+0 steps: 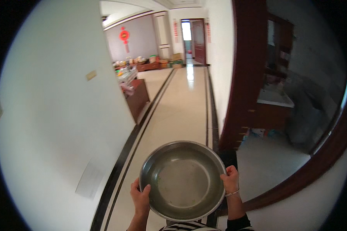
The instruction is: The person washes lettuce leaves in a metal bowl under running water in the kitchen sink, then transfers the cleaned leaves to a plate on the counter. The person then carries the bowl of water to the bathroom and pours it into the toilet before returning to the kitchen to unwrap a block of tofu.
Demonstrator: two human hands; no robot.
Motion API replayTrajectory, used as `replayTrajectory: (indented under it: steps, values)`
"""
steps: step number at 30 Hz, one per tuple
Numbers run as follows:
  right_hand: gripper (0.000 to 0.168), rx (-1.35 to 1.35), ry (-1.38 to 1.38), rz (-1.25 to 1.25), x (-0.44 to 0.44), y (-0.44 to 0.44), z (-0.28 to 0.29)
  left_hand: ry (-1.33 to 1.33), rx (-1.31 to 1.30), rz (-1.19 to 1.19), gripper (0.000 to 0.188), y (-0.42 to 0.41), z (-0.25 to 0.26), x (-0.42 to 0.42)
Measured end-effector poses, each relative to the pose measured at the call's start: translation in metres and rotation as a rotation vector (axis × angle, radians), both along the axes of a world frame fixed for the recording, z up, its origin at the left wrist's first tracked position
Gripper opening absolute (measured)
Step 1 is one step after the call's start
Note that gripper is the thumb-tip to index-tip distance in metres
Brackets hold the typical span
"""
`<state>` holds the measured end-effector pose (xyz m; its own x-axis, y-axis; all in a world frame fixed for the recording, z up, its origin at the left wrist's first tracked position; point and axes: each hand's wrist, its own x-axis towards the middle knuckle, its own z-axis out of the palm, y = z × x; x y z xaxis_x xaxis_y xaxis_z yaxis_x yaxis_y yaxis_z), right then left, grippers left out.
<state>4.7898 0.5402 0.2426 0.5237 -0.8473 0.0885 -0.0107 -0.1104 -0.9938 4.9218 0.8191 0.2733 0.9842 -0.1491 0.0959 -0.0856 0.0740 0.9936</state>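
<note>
A wide round metal basin (182, 184) is held in front of my body, above the tiled floor. My left hand (140, 193) grips its left rim, the thumb over the edge and the fingers outside. On the opposite side, my right hand (230, 179) is closed on the rim in the same way, with a bracelet (232, 193) at the wrist. The basin seems to hold some shallow liquid, with small green bits near its inner left wall. The fingers beneath the rim are hidden.
A hallway floor (179, 109) with dark border strips runs ahead to a brown door (198, 42). A white wall (60, 101) stands at left, with a brown cabinet (137, 96) past its corner. At right, a dark-framed doorway (243, 72) opens onto a dim room with a sink (274, 97).
</note>
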Motion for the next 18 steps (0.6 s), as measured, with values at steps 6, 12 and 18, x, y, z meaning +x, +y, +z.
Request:
replayTrajectory:
  steps: [6,12,18]
  values:
    - [0.018,-0.035,0.019,-0.306,0.027,-0.091,0.006,-0.011,0.015,-0.264,0.037,-0.145,0.012,0.092]
    - [0.02,-0.031,0.076,-0.631,0.02,-0.178,-0.005,0.01,0.039,-0.565,0.035,-0.302,0.007,0.149]
    - [0.019,-0.041,0.147,-0.891,-0.024,-0.289,-0.009,0.004,0.083,-0.817,0.036,-0.482,0.001,0.133]
